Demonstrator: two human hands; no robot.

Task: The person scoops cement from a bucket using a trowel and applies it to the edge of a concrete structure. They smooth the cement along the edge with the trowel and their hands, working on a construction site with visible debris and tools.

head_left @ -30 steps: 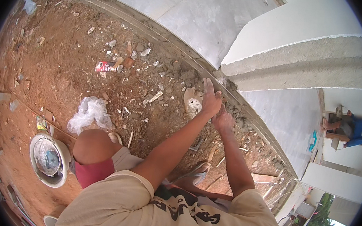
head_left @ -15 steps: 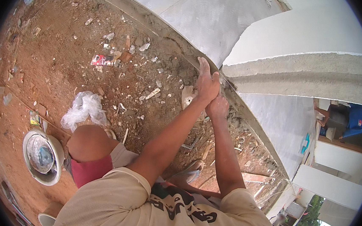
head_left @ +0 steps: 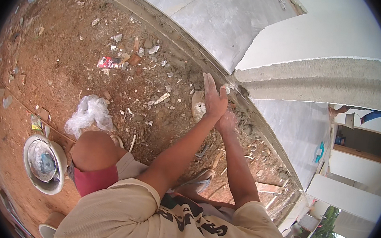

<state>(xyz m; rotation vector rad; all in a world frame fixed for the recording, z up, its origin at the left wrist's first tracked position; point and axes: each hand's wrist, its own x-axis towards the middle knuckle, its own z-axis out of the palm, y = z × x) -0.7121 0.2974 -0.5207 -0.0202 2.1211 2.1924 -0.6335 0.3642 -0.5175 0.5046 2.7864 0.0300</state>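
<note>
Two bare hands met beside the mortar edge

On the clock of the whole view, the mortar edge (head_left: 175, 30) ran slantwise from eleven to four o'clock, just beyond the hands. Smooth grey floor (head_left: 220, 27) lay past it, littered red soil (head_left: 63, 82) on the near side, with wider room toward ten; at two a white wall (head_left: 322, 31) closed things in.

One left hand (head_left: 214, 98) had straightened fingers and a spread thumb, its grip loose, nothing seen in it. One right hand (head_left: 228, 122) lay against its heel; the fingers were hidden, so I could not tell that grip.

Counted: one torn paper piece (head_left: 197, 105) beside the left hand, one clear plastic bag (head_left: 90, 115) at nine, one white bucket (head_left: 61, 171) at eight, one red packet (head_left: 108, 62) at ten.

The rim cut off a second container (head_left: 47, 231) between seven and eight. At three, only a co-worker's blue sleeve (head_left: 374, 116) and a leg showed.
</note>
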